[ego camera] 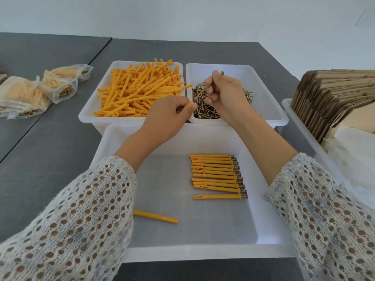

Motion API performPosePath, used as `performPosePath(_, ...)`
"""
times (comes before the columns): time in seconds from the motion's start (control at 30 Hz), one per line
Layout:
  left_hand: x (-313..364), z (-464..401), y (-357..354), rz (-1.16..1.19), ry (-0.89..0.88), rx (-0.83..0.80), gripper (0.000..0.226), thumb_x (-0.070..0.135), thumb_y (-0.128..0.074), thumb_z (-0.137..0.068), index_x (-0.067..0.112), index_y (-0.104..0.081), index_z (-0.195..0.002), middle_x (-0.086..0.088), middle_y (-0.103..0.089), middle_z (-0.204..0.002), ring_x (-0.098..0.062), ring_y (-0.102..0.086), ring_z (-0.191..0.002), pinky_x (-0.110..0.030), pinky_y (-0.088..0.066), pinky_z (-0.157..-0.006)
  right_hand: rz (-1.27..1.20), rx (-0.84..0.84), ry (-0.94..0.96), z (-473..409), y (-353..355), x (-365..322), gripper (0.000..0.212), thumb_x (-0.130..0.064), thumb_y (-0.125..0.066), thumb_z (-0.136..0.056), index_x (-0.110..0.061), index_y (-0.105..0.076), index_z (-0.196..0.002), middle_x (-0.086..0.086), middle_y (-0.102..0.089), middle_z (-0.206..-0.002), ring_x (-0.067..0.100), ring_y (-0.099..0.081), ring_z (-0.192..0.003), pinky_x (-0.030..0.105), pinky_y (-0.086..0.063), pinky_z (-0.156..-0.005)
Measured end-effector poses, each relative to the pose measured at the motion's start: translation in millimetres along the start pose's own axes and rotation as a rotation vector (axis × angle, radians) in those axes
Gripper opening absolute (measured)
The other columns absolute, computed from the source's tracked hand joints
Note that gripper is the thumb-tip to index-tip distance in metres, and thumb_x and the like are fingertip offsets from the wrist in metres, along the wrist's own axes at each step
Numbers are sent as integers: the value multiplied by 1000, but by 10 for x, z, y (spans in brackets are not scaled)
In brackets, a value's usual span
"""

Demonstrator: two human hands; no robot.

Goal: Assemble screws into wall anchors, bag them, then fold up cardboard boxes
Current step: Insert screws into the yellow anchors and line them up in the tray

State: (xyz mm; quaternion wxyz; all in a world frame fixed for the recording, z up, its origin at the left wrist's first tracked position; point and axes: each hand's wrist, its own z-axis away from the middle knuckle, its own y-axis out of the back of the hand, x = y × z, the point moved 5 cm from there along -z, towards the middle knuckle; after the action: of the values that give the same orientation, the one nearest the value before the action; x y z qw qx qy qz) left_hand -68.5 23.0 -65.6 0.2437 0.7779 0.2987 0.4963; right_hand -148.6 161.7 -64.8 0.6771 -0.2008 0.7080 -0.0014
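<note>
A: Where does the screw (211, 83) stand against the anchor (190, 102)?

B: The right hand (225, 94) pinches the screw between thumb and forefinger, head at about one o'clock, point slanting down toward seven. The left hand (172, 112) has its fingers curled round an orange wall anchor; only its open end peeks out beside the thumb, facing roughly two o'clock. Screw tip and anchor mouth are near each other, not yet touching as far as I can tell.

A: So the coming move?

B: My judgement: the two axes nearly line up already, so the screw needs to slide down along its own length, toward seven o'clock, into the mouth. The right hand does the travelling; the left just steadies.

A: What lies around them?

B: Both hands hover over the seam between two white bins: the anchor bin (89, 112) at ten o'clock, heaped with orange anchors, and the screw bin (274, 116) at two o'clock, directly under the right hand. Toward six, the near tray (251, 209) holds a row of finished assemblies (217, 176), heads pointing to three o'clock, plus one loose anchor (155, 216) with no screw showing.

A: Anything in the way?

B: Nothing between tip and mouth. Filled bags (30, 94) lie far off at nine o'clock; flat cardboard boxes (334, 102) stand stacked at three.
</note>
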Motion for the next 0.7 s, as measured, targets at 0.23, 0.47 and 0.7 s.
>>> performPosePath(0.23, -7, -10, -14, 12, 22, -16, 41, 28, -55, -101, 20, -47, -62, -10, -49, -60, -25, -46, -62, -41, -37, -61, 188, -124, 21, 62, -150, 29, 35, -17, -42, -106, 0, -62, -82, 8, -50, -62, 14, -40, -48, 25, -43, -51)
performPosePath(0.47, -1, 4, 24, 75, 52, 12, 38, 29, -54, -102, 6, -59, -73, 4, -40, -57, -7, -36, -56, -29, -29, -58, 267, -116, -94, 21, -141, 76, 62, -56, -25, -103, -11, -66, -95, 4, -51, -58, 14, -34, -45, 24, -34, -47)
performPosePath(0.7, 492, 247, -245, -15, -159, -270, 41, 37, -53, -100, 13, -56, -67, 3, -47, -58, -9, -41, -55, -33, -37, -57, 126, 290, -186, -72, 231, 102, 56, -40, -23, -107, -10, -61, -80, -1, -44, -53, 11, -30, -40, 20, -31, -43)
